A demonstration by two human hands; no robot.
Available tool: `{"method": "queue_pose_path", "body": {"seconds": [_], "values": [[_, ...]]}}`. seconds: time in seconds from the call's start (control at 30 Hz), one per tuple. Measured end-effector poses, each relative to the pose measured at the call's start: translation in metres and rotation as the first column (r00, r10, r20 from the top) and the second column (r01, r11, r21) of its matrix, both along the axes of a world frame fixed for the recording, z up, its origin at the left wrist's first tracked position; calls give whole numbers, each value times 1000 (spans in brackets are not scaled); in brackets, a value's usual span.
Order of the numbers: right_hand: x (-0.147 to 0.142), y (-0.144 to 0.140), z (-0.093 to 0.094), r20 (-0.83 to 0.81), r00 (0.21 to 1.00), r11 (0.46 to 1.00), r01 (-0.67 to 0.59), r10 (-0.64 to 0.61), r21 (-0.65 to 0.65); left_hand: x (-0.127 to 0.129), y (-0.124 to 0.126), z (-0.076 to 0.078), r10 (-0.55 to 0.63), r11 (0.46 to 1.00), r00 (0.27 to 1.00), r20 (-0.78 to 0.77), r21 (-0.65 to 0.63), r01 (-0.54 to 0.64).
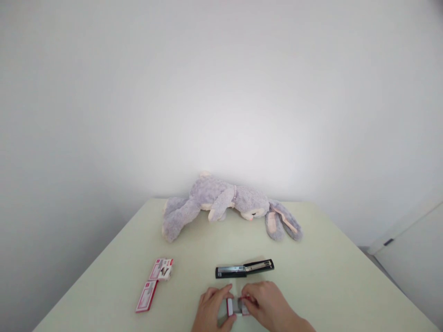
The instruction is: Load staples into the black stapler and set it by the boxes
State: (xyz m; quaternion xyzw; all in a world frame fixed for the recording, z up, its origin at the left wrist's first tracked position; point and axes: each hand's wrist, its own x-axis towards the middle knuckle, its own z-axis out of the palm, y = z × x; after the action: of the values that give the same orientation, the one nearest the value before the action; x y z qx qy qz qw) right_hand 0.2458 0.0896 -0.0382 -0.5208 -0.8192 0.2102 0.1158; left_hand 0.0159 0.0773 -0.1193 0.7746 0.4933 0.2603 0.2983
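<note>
Near the table's front edge, my left hand [210, 310] grips a small red-and-white staple box [230, 308] between thumb and fingers. My right hand [266, 302] is closed on the box's right-hand part, its fingertips bent down over it. Between the two hands the box stands pulled apart, and a grey strip that looks like staples [236, 305] shows in the gap. Just beyond my hands lies a black stapler [231, 271], opened out flat with its metal rail exposed.
To the left, a red-and-white box [146, 296] lies by other small boxes [162, 269], one with a staple picture. A grey plush rabbit [214, 196] lies on its side along the back of the pale green table [194, 249], against the white wall [221, 92].
</note>
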Motion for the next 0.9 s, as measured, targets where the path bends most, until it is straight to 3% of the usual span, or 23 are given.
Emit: {"method": "queue_pose_path", "body": {"seconds": [0.13, 0.23, 0.3, 0.47, 0.67, 0.9], "values": [[32, -9, -10, -150, 982, 992, 105, -115, -71, -1, -1, 2, 30, 998, 1000, -7, 49, -30], [46, -16, -21, -284, 939, 976, 159, -195, -146, -3, -4, 0, 155, 982, 988, 3, 110, -154], [49, -20, -26, -344, 921, 978, 134, -182, -158, -1, -5, -1, 232, 966, 973, 21, 111, -233], [35, -20, -24, -403, 908, 976, 33, -119, -214, 15, -7, 0, 256, 962, 967, 7, 91, -256], [23, -19, -5, -393, 910, 984, 70, -131, -164, 13, -9, 8, 221, 971, 975, 4, 87, -220], [-12, -5, -9, -256, 959, 992, 105, -121, -75, 0, 38, 36, 378, 923, 920, -103, 124, -365]]}}
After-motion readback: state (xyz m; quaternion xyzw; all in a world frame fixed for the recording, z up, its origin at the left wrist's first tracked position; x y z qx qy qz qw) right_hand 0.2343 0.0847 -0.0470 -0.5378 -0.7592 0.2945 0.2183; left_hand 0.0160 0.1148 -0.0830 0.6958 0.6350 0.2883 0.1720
